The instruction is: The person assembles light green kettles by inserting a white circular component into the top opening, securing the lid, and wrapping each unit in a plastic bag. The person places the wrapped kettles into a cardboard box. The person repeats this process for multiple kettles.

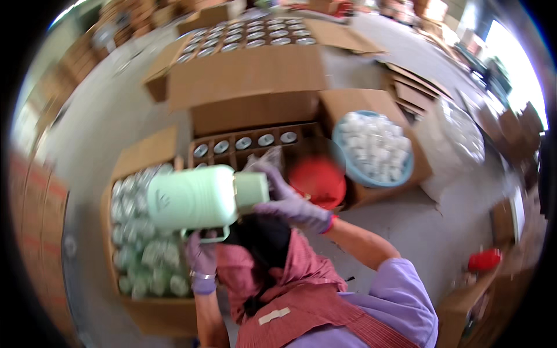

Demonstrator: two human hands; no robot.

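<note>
A pale green thermos jug [191, 197] lies on its side in the air in front of me, its cap [251, 191] pointing right. My left hand [202, 255], in a grey-purple glove, is closed at the jug's handle [217, 235] on the underside. The gloved fingers of my right hand [290, 203] close round the cap end, thumb below and fingers above. Crumpled clear plastic [270, 159] shows just behind the right fingers. Beneath the jug's left end stands an open carton [154, 316] of pale green, plastic-wrapped pieces [148, 249].
Beyond the jug, a divided carton [255, 107] holds round metal-topped pieces [243, 142]. A red basin [318, 182] and a blue basin [408, 171] of white pieces [374, 145] stand right of it. Another filled carton [243, 69] stands farther back. Clear plastic sheeting [447, 145] lies right.
</note>
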